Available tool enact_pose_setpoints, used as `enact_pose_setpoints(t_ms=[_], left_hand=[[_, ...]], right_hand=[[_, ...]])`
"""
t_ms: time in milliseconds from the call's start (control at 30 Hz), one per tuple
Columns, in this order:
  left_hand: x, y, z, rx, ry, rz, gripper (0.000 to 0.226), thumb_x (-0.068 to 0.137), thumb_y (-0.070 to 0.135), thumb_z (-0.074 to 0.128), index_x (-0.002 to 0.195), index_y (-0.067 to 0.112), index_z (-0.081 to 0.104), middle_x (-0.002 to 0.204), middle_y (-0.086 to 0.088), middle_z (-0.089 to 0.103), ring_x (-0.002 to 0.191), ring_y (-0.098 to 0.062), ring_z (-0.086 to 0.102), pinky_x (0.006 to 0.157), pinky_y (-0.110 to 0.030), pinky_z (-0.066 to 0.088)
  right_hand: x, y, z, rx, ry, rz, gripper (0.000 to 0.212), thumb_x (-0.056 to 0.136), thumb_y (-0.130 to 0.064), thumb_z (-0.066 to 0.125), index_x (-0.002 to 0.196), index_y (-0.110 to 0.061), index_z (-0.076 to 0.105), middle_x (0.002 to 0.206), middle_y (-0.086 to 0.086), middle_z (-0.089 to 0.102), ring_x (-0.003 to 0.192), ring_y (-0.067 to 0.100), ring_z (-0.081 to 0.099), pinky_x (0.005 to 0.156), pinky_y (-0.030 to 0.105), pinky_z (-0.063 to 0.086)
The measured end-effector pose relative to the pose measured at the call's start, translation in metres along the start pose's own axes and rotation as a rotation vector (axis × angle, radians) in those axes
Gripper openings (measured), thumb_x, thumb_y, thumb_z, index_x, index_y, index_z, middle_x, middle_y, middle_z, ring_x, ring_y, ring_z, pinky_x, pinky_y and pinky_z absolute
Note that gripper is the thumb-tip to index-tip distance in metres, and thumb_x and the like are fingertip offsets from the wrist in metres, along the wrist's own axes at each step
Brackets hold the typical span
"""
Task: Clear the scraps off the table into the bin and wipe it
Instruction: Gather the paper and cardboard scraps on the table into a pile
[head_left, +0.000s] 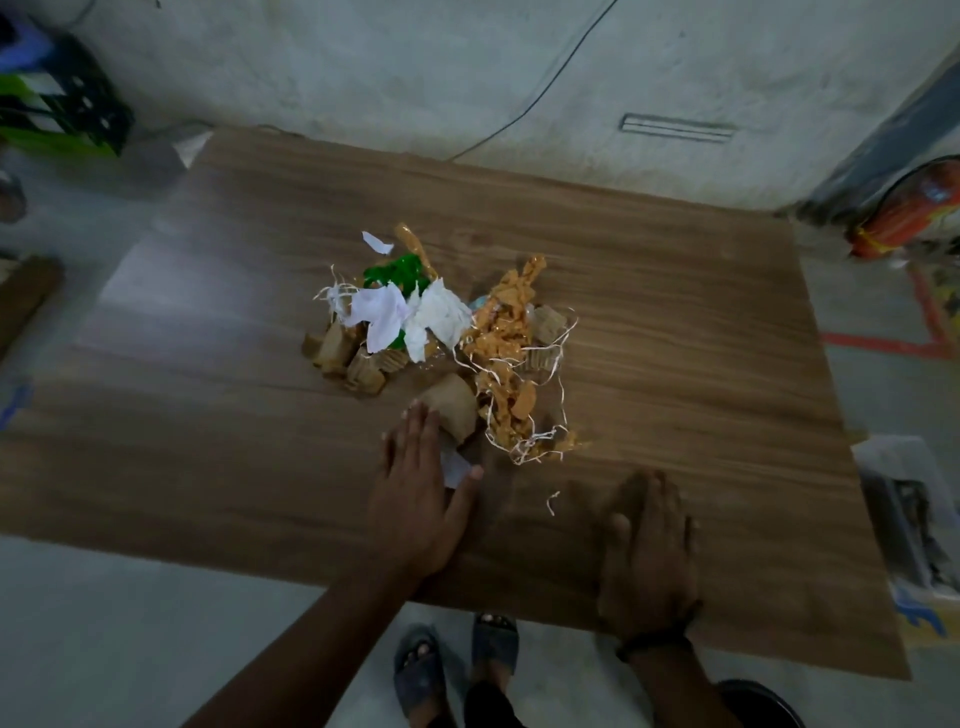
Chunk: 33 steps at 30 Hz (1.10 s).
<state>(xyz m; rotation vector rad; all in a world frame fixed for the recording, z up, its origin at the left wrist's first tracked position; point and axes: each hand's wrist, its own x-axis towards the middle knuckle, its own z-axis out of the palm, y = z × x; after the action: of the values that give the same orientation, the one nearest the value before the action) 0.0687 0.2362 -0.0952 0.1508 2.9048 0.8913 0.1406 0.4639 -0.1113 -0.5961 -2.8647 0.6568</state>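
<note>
No text, label, brand, number or sign can be read anywhere in the view; the scraps (441, 332) heaped on the tabletop (675, 322) show bare paper, cardboard and plastic with no print that can be made out; the orange bundle (914, 213) at the right edge carries markings too blurred to tell.

A heap of scraps (441, 332) lay mid-table (208, 415): white paper, green plastic, orange wrappers, cardboard bits and string. The left hand (415, 499) lay flat against its near edge, fingers spread. The right hand (649, 551) rested flat, apart from it.
</note>
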Motion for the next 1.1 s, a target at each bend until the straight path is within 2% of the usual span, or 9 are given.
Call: enact_pose_setpoints(t_ms=[233,333,433,500,600,733,900,1000,1100], left_hand=[[0.021,0.042,0.017,-0.115,0.057,-0.031,0.096,0.080,0.077,-0.008,0.153,0.016,0.008,0.162,-0.003,0.001,0.149,-0.014,-0.005,0.118,-0.031,-0.009],[0.024,0.046,0.010,-0.191,0.131,-0.032,0.089,0.084,0.074,-0.002,0.152,0.018,0.012,0.162,-0.001,0.003,0.149,-0.015,-0.002,0.119,-0.033,-0.007],[0.024,0.025,-0.014,-0.281,0.261,-0.065,0.072,0.092,0.066,0.015,0.150,0.024,0.021,0.160,-0.004,0.016,0.148,-0.022,0.012,0.120,-0.051,0.010],[0.036,-0.003,-0.035,-0.334,0.414,-0.113,0.063,0.094,0.058,0.025,0.147,0.024,0.025,0.155,-0.012,0.028,0.143,-0.029,0.027,0.111,-0.059,0.026],[0.071,-0.046,-0.059,-0.403,0.604,-0.270,0.067,0.094,0.056,0.028,0.147,0.016,0.027,0.158,-0.014,0.022,0.141,-0.010,0.023,0.116,-0.052,0.023],[0.109,-0.061,-0.068,-0.489,0.429,-0.311,0.050,0.102,0.045,0.028,0.145,0.020,0.033,0.145,-0.004,0.044,0.133,-0.025,0.043,0.112,-0.044,0.032],[0.102,-0.032,-0.051,-0.597,0.320,-0.143,0.045,0.097,0.050,0.029,0.126,0.026,0.054,0.110,0.014,0.062,0.107,-0.012,0.060,0.090,-0.030,0.048],[0.086,-0.022,-0.046,-0.657,0.367,-0.121,0.046,0.092,0.058,0.033,0.131,0.035,0.046,0.121,0.003,0.059,0.110,-0.001,0.057,0.094,-0.026,0.048],[0.067,-0.026,-0.041,-0.470,0.503,-0.179,0.076,0.084,0.070,0.039,0.145,0.026,0.030,0.150,-0.011,0.037,0.139,-0.020,0.035,0.112,-0.048,0.033]], right_hand=[[0.068,-0.086,0.034,0.193,-0.009,-0.028,0.078,0.089,-0.057,0.011,0.145,-0.007,0.033,0.153,0.013,0.034,0.145,0.025,0.022,0.120,0.039,0.011],[0.086,-0.106,0.033,0.501,-0.054,-0.039,0.080,0.087,-0.058,0.014,0.147,-0.006,0.029,0.155,0.012,0.029,0.146,0.022,0.019,0.121,0.039,0.015],[0.095,-0.093,0.015,0.707,-0.014,0.041,0.077,0.087,-0.061,0.020,0.148,-0.013,0.026,0.156,0.003,0.026,0.144,0.010,0.020,0.120,0.039,0.020],[0.093,-0.071,0.004,0.673,0.031,0.005,0.077,0.087,-0.062,0.026,0.148,-0.014,0.027,0.156,0.002,0.027,0.143,0.010,0.022,0.119,0.041,0.023],[0.084,-0.055,0.006,0.543,-0.082,-0.026,0.090,0.079,-0.069,0.033,0.149,-0.013,0.023,0.157,0.006,0.024,0.145,0.018,0.021,0.119,0.042,0.020],[0.088,-0.084,0.033,0.445,-0.104,-0.122,0.103,0.071,-0.082,0.040,0.147,-0.014,0.027,0.153,0.009,0.031,0.143,0.024,0.026,0.117,0.047,0.024],[0.101,-0.133,0.055,0.500,-0.118,-0.160,0.098,0.074,-0.076,0.043,0.147,-0.013,0.026,0.152,0.010,0.032,0.141,0.025,0.028,0.116,0.045,0.026],[0.107,-0.133,0.049,0.636,-0.104,-0.203,0.091,0.078,-0.080,0.034,0.145,-0.019,0.029,0.148,0.004,0.038,0.136,0.015,0.034,0.113,0.036,0.031],[0.143,-0.115,0.035,0.663,0.012,-0.141,0.082,0.082,-0.077,0.029,0.141,-0.020,0.037,0.144,0.007,0.044,0.134,0.020,0.039,0.111,0.044,0.034]])
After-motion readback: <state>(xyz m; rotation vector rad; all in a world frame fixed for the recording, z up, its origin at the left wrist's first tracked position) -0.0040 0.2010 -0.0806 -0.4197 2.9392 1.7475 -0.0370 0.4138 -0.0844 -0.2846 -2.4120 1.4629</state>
